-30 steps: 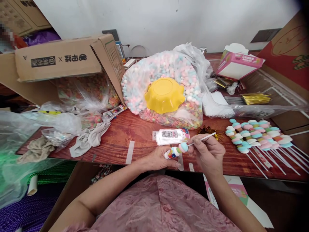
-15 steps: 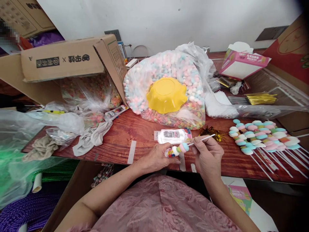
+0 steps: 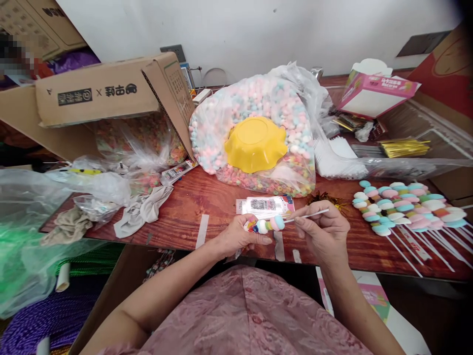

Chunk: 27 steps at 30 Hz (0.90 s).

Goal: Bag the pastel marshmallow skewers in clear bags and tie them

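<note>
While the left hand [image 3: 236, 236] closes its fingers around the candy end of a marshmallow skewer [image 3: 266, 225], the right hand [image 3: 325, 231] pinches the thin white stick [image 3: 310, 214] of that same skewer, fingers shut on it. Both hands sit at the near edge of the bench [image 3: 207, 197], and the skewer lies almost level between them, candy to the left, stick pointing right and slightly far. Just beyond it lies a small stack of printed labels [image 3: 266, 205]. Farther back rests a big clear bag of pastel candy [image 3: 254, 128] with a yellow bowl [image 3: 255, 144] upside down on it. Finished skewers [image 3: 402, 209] lie in a row at the right.
</note>
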Available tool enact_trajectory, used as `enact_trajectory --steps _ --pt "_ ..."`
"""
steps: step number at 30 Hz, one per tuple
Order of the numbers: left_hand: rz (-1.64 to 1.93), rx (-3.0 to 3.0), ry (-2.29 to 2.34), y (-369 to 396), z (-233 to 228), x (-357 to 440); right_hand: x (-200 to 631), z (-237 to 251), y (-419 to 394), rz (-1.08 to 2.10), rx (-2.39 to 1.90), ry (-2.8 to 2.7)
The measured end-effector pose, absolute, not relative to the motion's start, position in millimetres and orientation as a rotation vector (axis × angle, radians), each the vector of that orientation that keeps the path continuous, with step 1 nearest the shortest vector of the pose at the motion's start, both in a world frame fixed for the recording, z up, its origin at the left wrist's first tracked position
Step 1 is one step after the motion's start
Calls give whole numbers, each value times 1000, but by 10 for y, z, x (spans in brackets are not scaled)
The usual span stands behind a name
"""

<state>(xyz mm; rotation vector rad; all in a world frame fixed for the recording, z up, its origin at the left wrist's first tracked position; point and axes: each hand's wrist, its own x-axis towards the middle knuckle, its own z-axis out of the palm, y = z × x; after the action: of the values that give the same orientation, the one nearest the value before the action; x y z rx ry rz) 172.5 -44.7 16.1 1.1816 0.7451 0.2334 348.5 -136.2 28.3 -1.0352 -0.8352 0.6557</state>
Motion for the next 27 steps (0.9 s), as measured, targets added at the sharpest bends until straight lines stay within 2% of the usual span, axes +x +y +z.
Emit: enact_trajectory --steps 9,13,21,23,27 --pt "231 1903 517 -485 244 1699 3415 251 -1362 555 -1112 -815" --pt "213 1804 500 -463 242 1737 3366 314 -1352 531 -1107 -820" --pt "158 1472 547 -435 113 1760 3353 315 -1468 151 -1298 -1201" --pt "145 1501 512 -435 138 1734 3370 294 -1456 178 -1304 -1128" --pt "-36 1663 430 -439 204 1706 3355 315 -1392 429 -1193 -819"
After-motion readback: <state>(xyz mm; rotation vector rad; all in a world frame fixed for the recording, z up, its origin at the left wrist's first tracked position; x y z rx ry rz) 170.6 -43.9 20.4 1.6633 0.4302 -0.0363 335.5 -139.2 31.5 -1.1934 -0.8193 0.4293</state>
